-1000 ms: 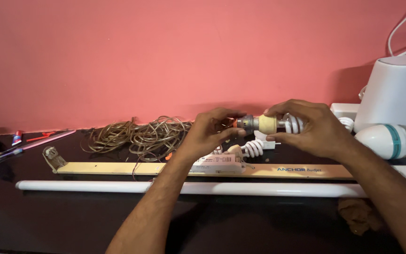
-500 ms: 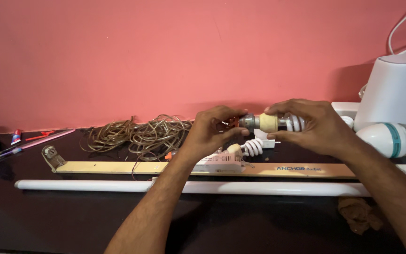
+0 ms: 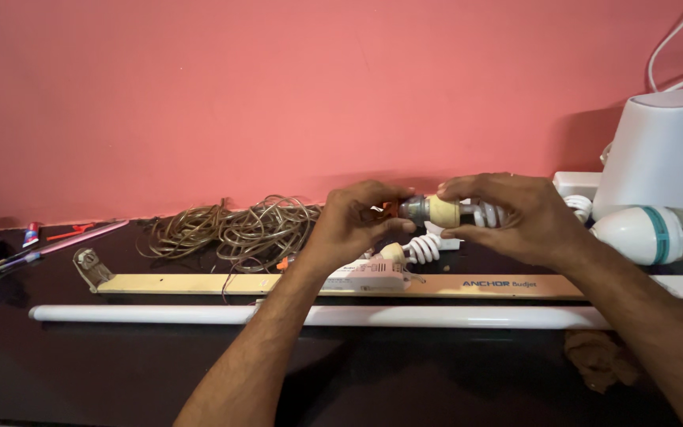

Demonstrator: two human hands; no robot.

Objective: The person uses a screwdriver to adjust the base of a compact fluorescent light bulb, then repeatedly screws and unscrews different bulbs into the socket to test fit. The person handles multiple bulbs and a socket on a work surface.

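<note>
Both hands are up over the dark worktop (image 3: 120, 372), meeting in the middle of the view. The right hand (image 3: 515, 217) is curled around a spiral lamp (image 3: 468, 213), fingers above and thumb below its cream base, with the white glass coil mostly hidden inside the palm. The left hand (image 3: 353, 225) is pinched narrow on the small orange-tipped holder (image 3: 395, 209) at the lamp's metal cap, thumb and fingertips closed on it. So the lamp is held in the air between the two hands, level, just in front of the pink wall (image 3: 278, 95).

This looks like a light thing, but a fragile one: the coiled glass would likely crack under a squeeze, so the stiff cream base and the metal cap seem the safer places to grip, and that is roughly where the fingers sit.

Below them a second spiral lamp (image 3: 419, 249) lies on the worktop, just behind a long cream fitting (image 3: 199, 283) and a white tube light (image 3: 160, 314) stretched across the front. A tangle of wire (image 3: 235, 229) sits to the left, a white-and-teal bulb (image 3: 646, 235) and a white box-shaped appliance (image 3: 666, 150) to the right.
</note>
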